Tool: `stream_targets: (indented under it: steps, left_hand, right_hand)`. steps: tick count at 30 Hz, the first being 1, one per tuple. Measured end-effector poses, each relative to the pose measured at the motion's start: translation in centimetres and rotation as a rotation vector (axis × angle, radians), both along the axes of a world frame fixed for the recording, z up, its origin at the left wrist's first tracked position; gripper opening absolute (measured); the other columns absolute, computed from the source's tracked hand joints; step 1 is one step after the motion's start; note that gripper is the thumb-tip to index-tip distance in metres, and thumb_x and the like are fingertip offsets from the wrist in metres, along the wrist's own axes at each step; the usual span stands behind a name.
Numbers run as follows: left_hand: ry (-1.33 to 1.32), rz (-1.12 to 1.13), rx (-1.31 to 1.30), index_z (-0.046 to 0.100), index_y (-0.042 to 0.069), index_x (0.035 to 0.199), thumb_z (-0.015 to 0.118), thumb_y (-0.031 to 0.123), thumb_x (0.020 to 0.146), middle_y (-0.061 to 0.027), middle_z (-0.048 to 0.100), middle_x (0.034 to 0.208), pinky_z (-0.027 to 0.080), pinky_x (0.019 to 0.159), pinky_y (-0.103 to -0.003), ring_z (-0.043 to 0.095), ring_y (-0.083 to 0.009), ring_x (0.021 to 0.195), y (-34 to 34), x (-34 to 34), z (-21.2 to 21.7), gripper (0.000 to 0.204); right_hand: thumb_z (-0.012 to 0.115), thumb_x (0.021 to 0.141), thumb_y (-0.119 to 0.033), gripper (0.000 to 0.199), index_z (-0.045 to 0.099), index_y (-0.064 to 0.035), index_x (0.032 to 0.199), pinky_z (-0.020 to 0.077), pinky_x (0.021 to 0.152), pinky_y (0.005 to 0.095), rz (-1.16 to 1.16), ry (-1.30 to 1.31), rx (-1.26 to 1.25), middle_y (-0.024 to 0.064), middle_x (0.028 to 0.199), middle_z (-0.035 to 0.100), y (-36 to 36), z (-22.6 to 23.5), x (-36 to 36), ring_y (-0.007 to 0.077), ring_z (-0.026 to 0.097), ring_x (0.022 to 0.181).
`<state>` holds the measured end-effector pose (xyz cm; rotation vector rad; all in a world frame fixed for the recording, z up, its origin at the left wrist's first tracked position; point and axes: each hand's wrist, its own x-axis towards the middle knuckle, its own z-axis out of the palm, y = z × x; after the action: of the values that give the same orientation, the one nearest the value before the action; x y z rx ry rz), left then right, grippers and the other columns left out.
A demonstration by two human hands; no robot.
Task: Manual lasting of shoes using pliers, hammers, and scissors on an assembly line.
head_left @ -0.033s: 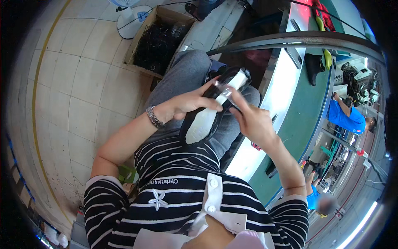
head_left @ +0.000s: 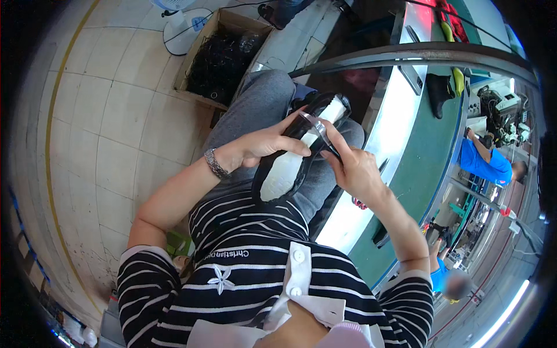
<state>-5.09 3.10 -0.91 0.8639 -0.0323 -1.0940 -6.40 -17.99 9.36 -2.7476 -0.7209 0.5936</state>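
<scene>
Sole side up above my lap lies a black shoe [head_left: 264, 181], its white insole board [head_left: 278, 178] facing me and black upper material gathered around the rim. My left hand [head_left: 270, 142] is closed around its left side, thumb pressed on the white board. From the right, my right hand [head_left: 357, 171] grips a shiny metal hand tool [head_left: 313, 120] with a curved head; its exact kind is unclear. The tool's head lies across the narrow middle of the shoe, touching or just over the edge. My fingers hide most of its handle.
A cardboard box [head_left: 185, 74] of black scraps stands on the floor beside a white fan [head_left: 181, 29]. To my right runs a green work surface [head_left: 418, 156] with a phone [head_left: 411, 80] and a black boot [head_left: 439, 95]. People in blue [head_left: 487, 165] work beyond; a dark bar [head_left: 441, 52] crosses ahead.
The tool and my right fingers, smeared by motion before, now show sharply, with the tool's head slightly shifted over the shoe. My left hand and the shoe stay in place.
</scene>
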Motion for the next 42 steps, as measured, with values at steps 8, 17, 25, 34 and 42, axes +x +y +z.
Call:
stream_targets:
  steps: [8, 17, 25, 34, 42]
  left_hand:
    - [-0.135, -0.015, -0.025, -0.001, 0.016, 0.155, 0.078, 0.030, 0.080, -0.0181, 0.025, 0.153, 0.025, 0.113, -0.038, 0.027, -0.0282, 0.140, 0.4, -1.5, -1.5, 0.111]
    - [0.043, 0.234, -0.052, 0.006, 0.018, 0.155, 0.056, 0.044, 0.095, -0.0158, 0.019, 0.156, 0.025, 0.114, -0.039, 0.024, -0.0253, 0.143, 0.0, -5.9, -1.8, 0.082]
    - [0.000, 0.192, -0.134, 0.003, 0.030, 0.155, 0.070, 0.022, 0.087, -0.0175, 0.019, 0.155, 0.022, 0.114, -0.046, 0.020, -0.0286, 0.144, 0.6, -5.6, -2.0, 0.096]
    - [0.052, 0.196, -0.285, -0.002, 0.026, 0.155, 0.073, 0.036, 0.083, -0.0128, 0.012, 0.158, 0.023, 0.115, -0.042, 0.019, -0.0253, 0.145, 1.4, -6.1, -3.8, 0.105]
    - [-0.128, 0.307, -0.056, 0.000, 0.015, 0.155, 0.059, 0.034, 0.095, -0.0114, 0.012, 0.159, 0.018, 0.116, -0.034, 0.020, -0.0215, 0.143, 0.6, -8.2, -2.6, 0.086]
  right_hand:
    - [0.057, 0.094, -0.019, 0.067, 0.022, -0.0257, 0.151, 0.0465, 0.042, 0.0361, -0.003, 0.110, -0.057, 0.0091, 0.060, 0.061, 0.7, 0.3, -1.4, 0.0236, 0.060, 0.046]
    - [0.058, 0.094, -0.020, 0.065, 0.026, -0.0204, 0.150, 0.0443, 0.043, 0.0377, -0.071, 0.087, -0.005, 0.0097, 0.059, 0.060, 1.7, 1.8, -1.6, 0.0258, 0.060, 0.046]
    - [0.061, 0.092, -0.016, 0.065, 0.030, -0.0179, 0.149, 0.0470, 0.045, 0.0358, 0.045, 0.046, 0.032, 0.0109, 0.067, 0.064, 2.7, 1.6, -2.6, 0.0263, 0.062, 0.049]
    - [0.062, 0.090, -0.014, 0.068, 0.029, -0.0164, 0.150, 0.0464, 0.042, 0.0352, 0.076, 0.149, -0.161, 0.0116, 0.070, 0.066, 3.6, 1.8, -3.0, 0.0219, 0.062, 0.048]
    - [0.060, 0.092, -0.015, 0.068, 0.026, -0.0191, 0.151, 0.0458, 0.041, 0.0377, -0.004, 0.127, -0.122, 0.0105, 0.069, 0.065, 2.8, 0.8, -4.3, 0.0231, 0.060, 0.046]
